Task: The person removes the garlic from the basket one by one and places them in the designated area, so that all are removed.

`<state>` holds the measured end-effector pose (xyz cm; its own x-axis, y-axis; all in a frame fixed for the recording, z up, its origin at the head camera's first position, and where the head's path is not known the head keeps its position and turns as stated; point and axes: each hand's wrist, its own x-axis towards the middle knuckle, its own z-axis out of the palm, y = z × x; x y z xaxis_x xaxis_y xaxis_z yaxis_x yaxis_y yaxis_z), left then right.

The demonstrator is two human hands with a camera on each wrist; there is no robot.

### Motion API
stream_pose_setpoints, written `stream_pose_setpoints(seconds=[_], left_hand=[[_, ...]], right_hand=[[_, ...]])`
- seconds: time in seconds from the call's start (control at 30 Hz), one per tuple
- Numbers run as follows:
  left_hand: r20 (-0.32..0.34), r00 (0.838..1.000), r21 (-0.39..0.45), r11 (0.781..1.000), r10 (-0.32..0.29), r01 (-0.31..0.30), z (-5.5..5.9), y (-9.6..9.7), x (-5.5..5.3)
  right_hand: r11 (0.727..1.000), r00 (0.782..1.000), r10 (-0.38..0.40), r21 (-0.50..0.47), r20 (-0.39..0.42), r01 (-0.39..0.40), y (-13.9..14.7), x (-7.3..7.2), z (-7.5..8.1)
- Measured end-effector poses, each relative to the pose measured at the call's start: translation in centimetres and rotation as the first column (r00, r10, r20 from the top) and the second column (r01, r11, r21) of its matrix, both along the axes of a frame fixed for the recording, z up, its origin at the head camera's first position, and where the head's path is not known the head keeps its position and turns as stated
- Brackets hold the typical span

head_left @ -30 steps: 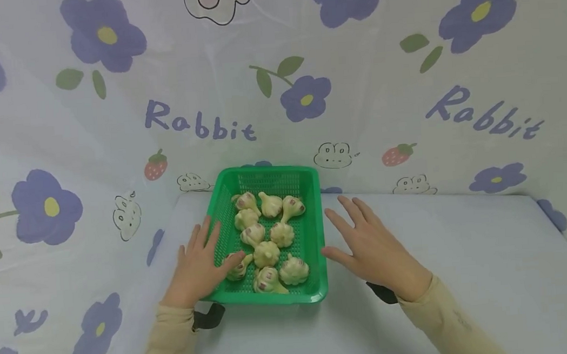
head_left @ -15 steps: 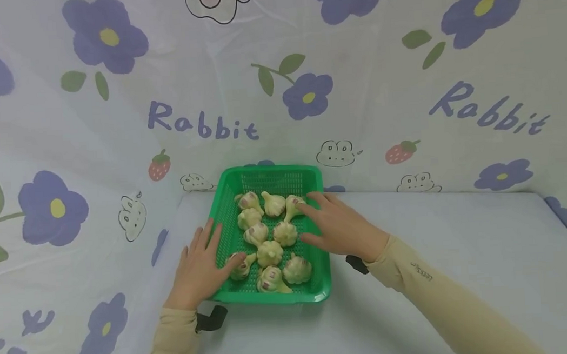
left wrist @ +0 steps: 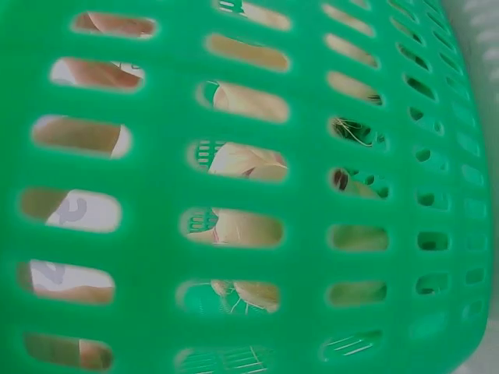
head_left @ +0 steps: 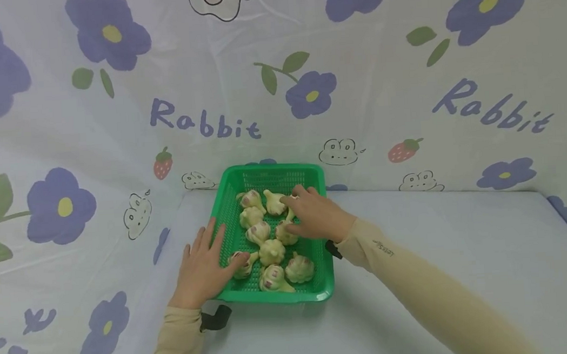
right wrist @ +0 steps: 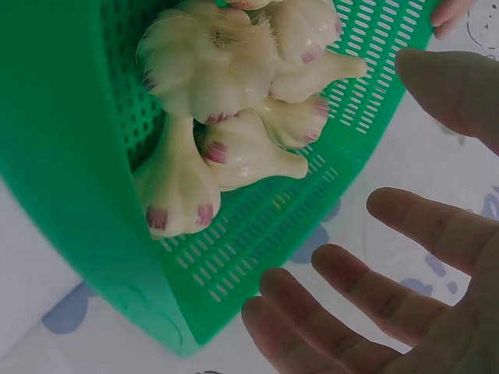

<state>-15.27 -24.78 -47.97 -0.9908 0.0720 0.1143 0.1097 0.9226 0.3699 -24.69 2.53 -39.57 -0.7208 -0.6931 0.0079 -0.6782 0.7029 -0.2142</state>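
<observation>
A green plastic basket (head_left: 324, 261) holds several garlic bulbs (head_left: 271, 252). My left hand (head_left: 202, 268) lies along its left side, fingers straight, with the thumb reaching inside over a bulb at the lower left. From the left wrist view only the slotted basket wall (left wrist: 164, 187) shows, and that hand is hidden. My right hand (head_left: 317, 214) is over the basket's upper right part and partly covers two bulbs. Relaxed, spread fingers (right wrist: 366, 280) show in the right wrist view, apart from the bulbs (right wrist: 183, 187); nothing is between them.
The basket stands on a white table surface (head_left: 439, 254) close to the back wall. Behind and to the left hangs a white cloth (head_left: 365, 85) printed with flowers, strawberries and rabbits. Dark wrist camera mounts (head_left: 216, 317) sit below the hands.
My right hand has moved left from outside the basket's right rim to over the upper right bulbs. The left hand has stayed at the left side, and the bulbs keep their places.
</observation>
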Motion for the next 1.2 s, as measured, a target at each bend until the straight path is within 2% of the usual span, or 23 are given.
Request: stream_pose_setpoints(seconds=[0.17,0.33,0.53,0.93,1.2], left_hand=[[0.002,1.000,-0.002,1.000,0.001,-0.001,0.2,0.2,0.1],[0.003,1.000,-0.006,1.000,0.007,-0.007,0.2,0.2,0.1],[0.002,1.000,-0.003,1.000,0.007,-0.007,0.2,0.3,0.1],[-0.008,1.000,-0.014,1.000,0.009,-0.009,0.3,0.4,0.1],[0.000,1.000,-0.010,1.000,0.006,-0.006,0.5,0.4,0.2]], right_hand=[[0.999,0.997,-0.032,0.002,0.067,0.032,-1.1,-0.5,-0.6],[0.995,0.987,-0.099,0.037,0.123,0.095,-2.6,-1.0,-1.3],[0.982,0.961,-0.188,0.066,0.205,0.178,-3.7,-1.4,-2.3],[0.966,0.914,-0.259,0.074,0.313,0.248,-4.6,-1.7,-4.6],[0.966,0.919,-0.259,0.096,0.297,0.241,-4.6,-2.1,-6.3]])
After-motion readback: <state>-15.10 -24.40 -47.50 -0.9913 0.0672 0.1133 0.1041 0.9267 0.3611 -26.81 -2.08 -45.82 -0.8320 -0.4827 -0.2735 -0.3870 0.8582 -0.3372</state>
